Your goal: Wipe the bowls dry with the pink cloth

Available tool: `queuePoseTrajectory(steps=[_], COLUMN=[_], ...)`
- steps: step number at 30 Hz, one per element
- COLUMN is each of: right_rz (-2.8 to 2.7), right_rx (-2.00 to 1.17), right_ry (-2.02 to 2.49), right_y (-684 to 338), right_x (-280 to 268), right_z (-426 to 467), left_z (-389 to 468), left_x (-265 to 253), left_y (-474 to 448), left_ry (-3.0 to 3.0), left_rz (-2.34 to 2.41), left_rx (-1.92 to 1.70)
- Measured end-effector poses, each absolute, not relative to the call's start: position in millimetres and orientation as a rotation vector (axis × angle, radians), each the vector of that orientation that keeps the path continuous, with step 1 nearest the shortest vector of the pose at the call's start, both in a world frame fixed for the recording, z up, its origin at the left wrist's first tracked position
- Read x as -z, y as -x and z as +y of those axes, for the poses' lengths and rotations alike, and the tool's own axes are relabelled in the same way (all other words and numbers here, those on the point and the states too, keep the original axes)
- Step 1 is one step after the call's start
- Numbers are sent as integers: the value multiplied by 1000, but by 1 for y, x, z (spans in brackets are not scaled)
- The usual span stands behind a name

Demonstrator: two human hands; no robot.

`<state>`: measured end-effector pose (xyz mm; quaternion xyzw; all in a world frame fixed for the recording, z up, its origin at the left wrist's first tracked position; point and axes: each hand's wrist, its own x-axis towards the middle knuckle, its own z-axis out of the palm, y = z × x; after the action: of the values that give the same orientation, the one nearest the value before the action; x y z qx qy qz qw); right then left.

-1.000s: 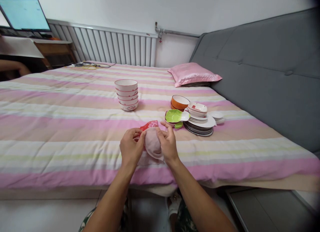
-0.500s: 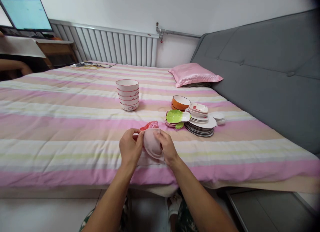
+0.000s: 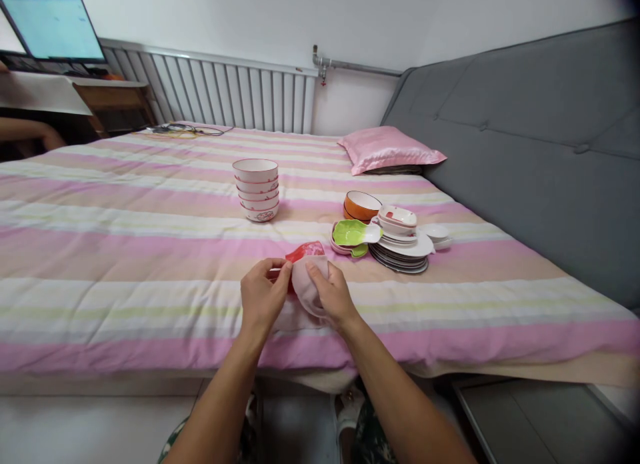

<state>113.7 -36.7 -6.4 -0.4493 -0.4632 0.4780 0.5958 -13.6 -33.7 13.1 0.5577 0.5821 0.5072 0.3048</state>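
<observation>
My left hand (image 3: 264, 292) is closed on the left side of a small red dish (image 3: 306, 251), with thumb and fingers pinching its edge. Over the dish's front lies a pale pink cloth (image 3: 306, 287), which hides most of it. My right hand (image 3: 337, 296) grips that cloth, thumb pressed on top against the dish. Just beyond and to the right is a green leaf-shaped dish (image 3: 349, 233) resting on other small dishes. A stack of several white bowls with red rims (image 3: 260, 201) stands farther off to the left.
To the right are orange bowls (image 3: 354, 209), square dishes (image 3: 397, 215), stacked plates (image 3: 400, 259) and small white dishes (image 3: 436, 233). A pink pillow (image 3: 387, 149) lies by the grey headboard (image 3: 530, 137). Cables (image 3: 193, 129) lie at the far left. Another person's arm (image 3: 30, 132) shows by the desk.
Both hands, with the red dish and cloth, have shifted slightly right. The cloth is folded differently, and my right thumb has moved across it. The stacks of dishes stay put.
</observation>
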Motion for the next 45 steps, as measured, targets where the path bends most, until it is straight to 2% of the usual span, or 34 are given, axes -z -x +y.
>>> queuePoseTrajectory(steps=[5, 11, 21, 35, 45], right_rz=[-1035, -894, -866, -829, -847], right_rx=[-1177, -1264, -1368, -1281, -1215], right_ry=[1009, 976, 917, 917, 946], right_y=[-121, -132, -137, -136, -133], right_x=[5, 1, -1, -2, 5], right_z=[-37, -36, -37, -36, -31], left_z=[-29, -31, -21, -32, -34], left_x=[-16, -15, 0, -9, -8], left_y=[24, 29, 30, 28, 26], left_ry=[-1375, -1667, -1913, -2355, -2295], left_rz=[1379, 1281, 1151, 1179, 1283], left_rx=[-1204, -903, -955, -951, -960])
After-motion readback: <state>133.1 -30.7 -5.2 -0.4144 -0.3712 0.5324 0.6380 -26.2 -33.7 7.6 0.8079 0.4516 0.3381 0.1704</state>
